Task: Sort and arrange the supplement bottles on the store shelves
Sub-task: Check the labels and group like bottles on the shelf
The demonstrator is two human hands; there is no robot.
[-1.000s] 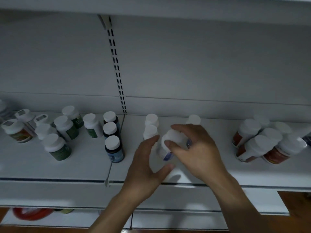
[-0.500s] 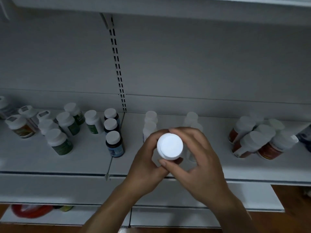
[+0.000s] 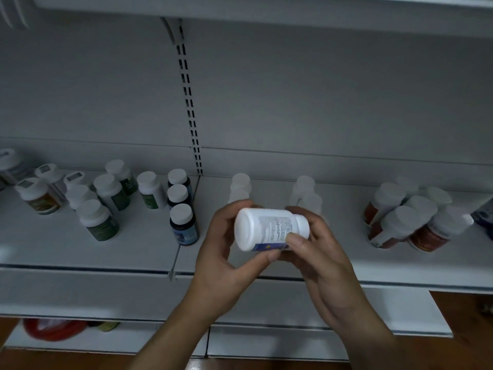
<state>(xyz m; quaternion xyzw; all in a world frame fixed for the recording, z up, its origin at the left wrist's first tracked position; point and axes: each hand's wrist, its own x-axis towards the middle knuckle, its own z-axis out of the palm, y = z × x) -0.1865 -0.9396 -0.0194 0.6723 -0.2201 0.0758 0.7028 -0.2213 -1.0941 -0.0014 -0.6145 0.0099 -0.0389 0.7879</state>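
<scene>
Green-labelled bottles (image 3: 102,220) stand at the shelf's (image 3: 133,247) left; centre, left hand (image 3: 226,252) and right hand (image 3: 317,252) both grip a white bottle (image 3: 269,228) sideways (cap leftward) above the shelf edge; red-labelled bottles (image 3: 405,222) cluster right.

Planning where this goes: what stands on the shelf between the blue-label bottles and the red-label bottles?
Head view: two small groups of pale white bottles, partly hidden behind the held bottle; otherwise bare shelf.
</scene>
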